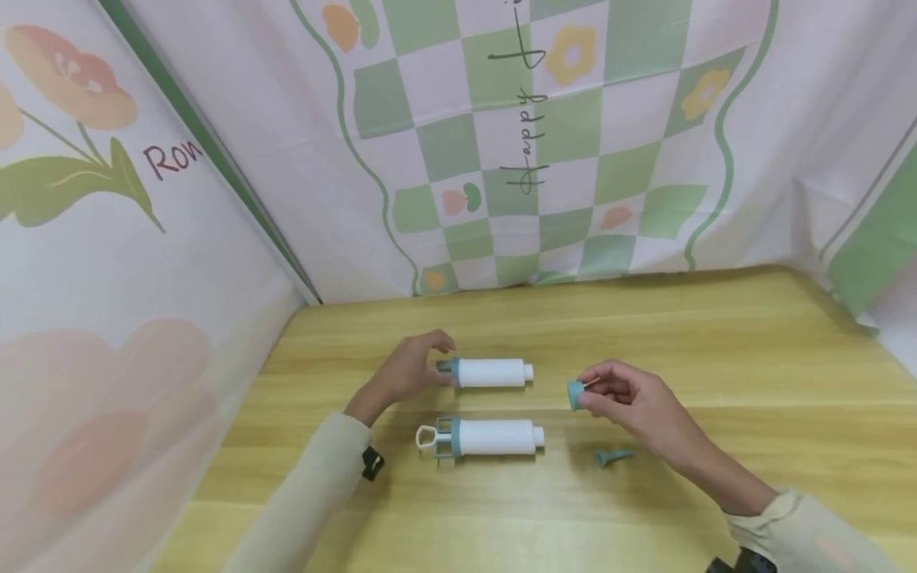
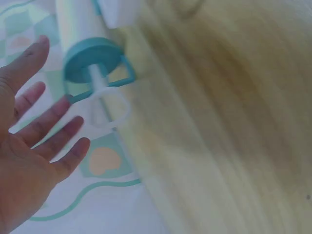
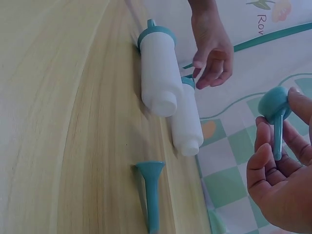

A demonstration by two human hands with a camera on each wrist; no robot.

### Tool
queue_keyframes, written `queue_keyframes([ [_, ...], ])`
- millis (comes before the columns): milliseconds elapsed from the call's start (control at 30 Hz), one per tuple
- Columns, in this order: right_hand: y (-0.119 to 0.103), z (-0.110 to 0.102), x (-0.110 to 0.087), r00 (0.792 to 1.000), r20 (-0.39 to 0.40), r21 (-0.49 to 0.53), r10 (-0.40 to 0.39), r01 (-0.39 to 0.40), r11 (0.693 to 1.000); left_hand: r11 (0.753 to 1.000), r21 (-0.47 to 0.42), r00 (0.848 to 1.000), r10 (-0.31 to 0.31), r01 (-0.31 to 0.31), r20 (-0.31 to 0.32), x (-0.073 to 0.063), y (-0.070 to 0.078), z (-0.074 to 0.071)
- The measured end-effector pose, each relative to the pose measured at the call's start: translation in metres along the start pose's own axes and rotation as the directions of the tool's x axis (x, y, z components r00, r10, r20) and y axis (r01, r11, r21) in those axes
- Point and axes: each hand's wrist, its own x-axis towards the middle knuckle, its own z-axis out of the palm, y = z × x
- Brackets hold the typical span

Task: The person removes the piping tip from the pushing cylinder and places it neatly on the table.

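Note:
Two white syringes with teal collars lie side by side, the far syringe (image 1: 491, 372) and the near syringe (image 1: 497, 437). My left hand (image 1: 411, 368) is at the teal handle end of the far one. Its fingers are spread and fairly straight in the left wrist view, by the teal finger grip (image 2: 127, 73) and the white pull ring (image 2: 127, 109). Between thumb and fingers, my right hand (image 1: 637, 402) pinches a teal nozzle (image 3: 274, 103) with a rounded head and thin stem. It is held above the table, right of the syringes' white tips.
A second teal nozzle (image 1: 614, 457), flared at one end, lies on the wooden table (image 1: 559, 517) below my right hand. Patterned cloth (image 1: 501, 159) hangs along the table's back edge, and another printed cloth (image 1: 107, 278) stands at the left.

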Motion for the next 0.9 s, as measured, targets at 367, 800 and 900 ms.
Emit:
queue_keyframes([
  [367, -0.005, 0.006, -0.001, 0.999, -0.011, 0.02, -0.048, 0.048, 0.999, 0.991, -0.021, 0.979, 0.126, -0.131, -0.16, -0.018, 0.042, -0.005],
  [800, -0.014, 0.01, -0.004, 0.998, -0.018, -0.006, -0.056, 0.056, 0.998, 0.951, -0.195, 0.962, 0.209, -0.241, -0.175, -0.029, 0.077, 0.02],
  [900, -0.015, 0.013, -0.004, 0.998, -0.015, -0.005, -0.055, 0.055, 0.998, 0.939, -0.23, 0.962, 0.223, -0.255, -0.156, -0.028, 0.086, 0.028],
])
